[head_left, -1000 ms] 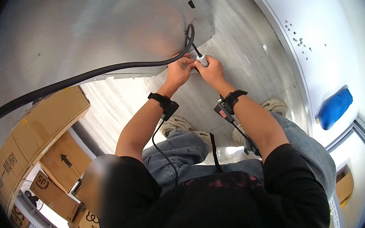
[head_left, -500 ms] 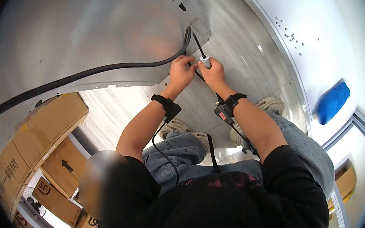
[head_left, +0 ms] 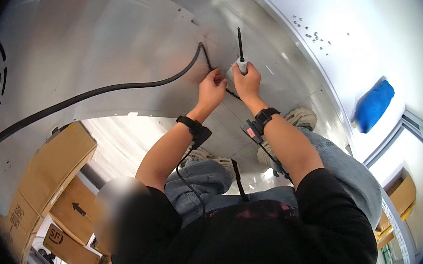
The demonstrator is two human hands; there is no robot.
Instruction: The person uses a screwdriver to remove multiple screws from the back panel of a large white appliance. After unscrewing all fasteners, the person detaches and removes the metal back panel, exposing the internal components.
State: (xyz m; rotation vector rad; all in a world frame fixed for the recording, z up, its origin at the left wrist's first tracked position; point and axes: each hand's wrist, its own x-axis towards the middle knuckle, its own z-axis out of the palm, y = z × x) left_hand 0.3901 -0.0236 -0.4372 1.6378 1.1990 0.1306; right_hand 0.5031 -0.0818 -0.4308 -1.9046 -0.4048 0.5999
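Observation:
A screwdriver (head_left: pixel 241 65) with a pale grey handle and a black shaft is gripped in my right hand (head_left: pixel 248 84), its tip pointing away from me. Just to the left, the fingers of my left hand (head_left: pixel 211 92) are closed around a thick black cable (head_left: pixel 123 87). From the lower left this cable runs across a large metal panel (head_left: pixel 103 38), bends sharply beyond my left hand and comes back to my fingers. A short piece of it shows between the two hands. My fingers hide the part being held.
Several small screws (head_left: pixel 316 37) lie scattered on a white surface at the upper right, with a blue cloth-like bundle (head_left: pixel 375 106) nearer me. Cardboard boxes (head_left: pixel 56 159) stand at the lower left. My shoes (head_left: pixel 301 119) are on the grey floor below my hands.
The screwdriver has swung upright, its tip leaving the cable's bend. My right hand has moved a little apart from my left. The view has shifted, showing more of the panel's vented left side.

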